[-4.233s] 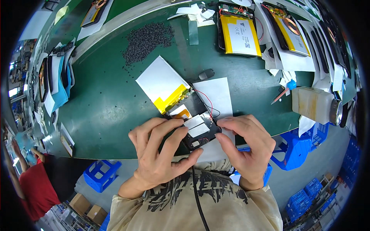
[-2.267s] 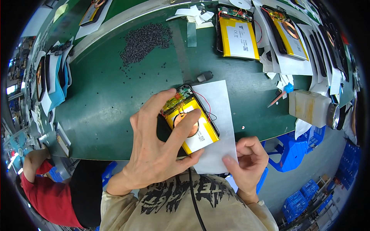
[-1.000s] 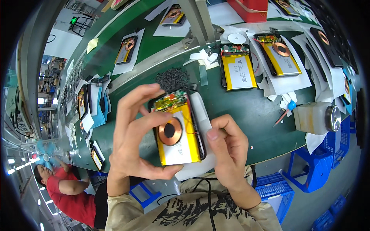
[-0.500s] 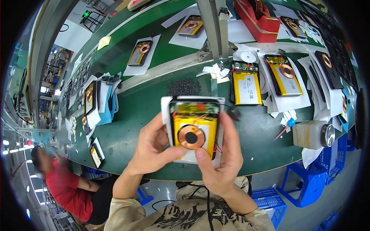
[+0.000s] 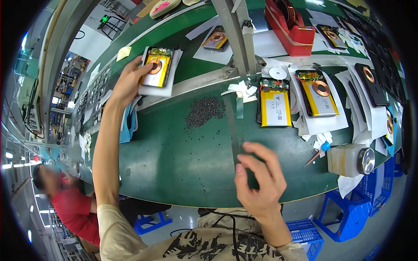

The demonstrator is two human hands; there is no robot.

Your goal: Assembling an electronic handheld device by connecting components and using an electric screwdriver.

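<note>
At the far left, my left hand (image 5: 127,82) grips an uncased power bank (image 5: 164,71) by its left side, thumb near the round copper coil. The unit has a yellow and white battery and a green circuit board at its top end. White paper (image 5: 161,90) shows beneath it, at the spot where another such unit lay; whether that one is underneath is hidden. My right hand (image 5: 262,182) hovers above the green bench near its front edge, fingers apart and slightly curled, holding nothing. A pile of tiny black screws or pellets (image 5: 204,111) lies between my hands.
Two more open power banks (image 5: 275,104) (image 5: 320,98) lie to the right. Beyond a metal post (image 5: 237,35) stands a red tape dispenser (image 5: 289,32). A lidded jar (image 5: 346,160) and a blue-ended tool (image 5: 320,152) are at the right edge. A person in red sits at left.
The power bank, held in both hands before me, has been carried far left by my left hand. My right hand has let go of it and opened.
</note>
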